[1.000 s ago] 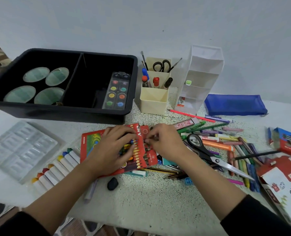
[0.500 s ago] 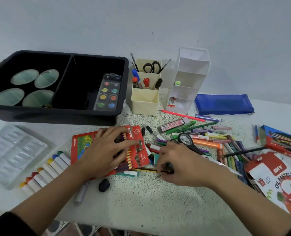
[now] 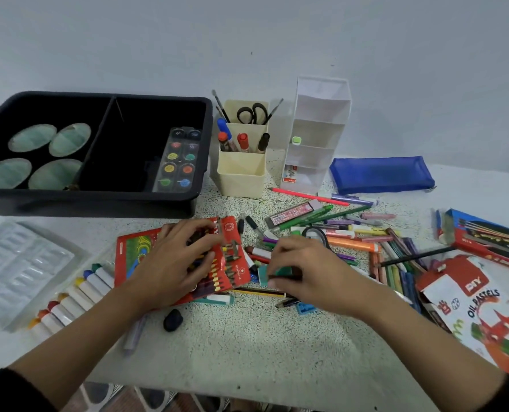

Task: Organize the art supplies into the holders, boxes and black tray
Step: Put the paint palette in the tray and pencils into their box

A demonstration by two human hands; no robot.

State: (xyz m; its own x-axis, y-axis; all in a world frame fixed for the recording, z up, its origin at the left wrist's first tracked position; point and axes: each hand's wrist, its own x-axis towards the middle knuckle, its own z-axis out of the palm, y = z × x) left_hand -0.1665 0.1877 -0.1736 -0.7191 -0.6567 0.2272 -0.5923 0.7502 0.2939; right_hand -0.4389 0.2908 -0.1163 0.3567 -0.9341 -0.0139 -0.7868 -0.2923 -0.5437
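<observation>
A dark speckled pattern is borne by the pale flat tabletop [image 3: 247, 346]. A black divided plastic tray [image 3: 98, 201] is seen at ten o'clock, a blue fabric pouch [image 3: 381, 173] at two.

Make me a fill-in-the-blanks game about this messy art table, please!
1. The watercolour palette lies inside the ____ tray.
2. The scissors in the cream holder stand in its ____ compartment.
3. The right hand pinches a dark pencil, and the left hand rests on the ____ pencil box.
4. The zip pouch near the wall is ____.

Missing words: black; back; red; blue.
</observation>
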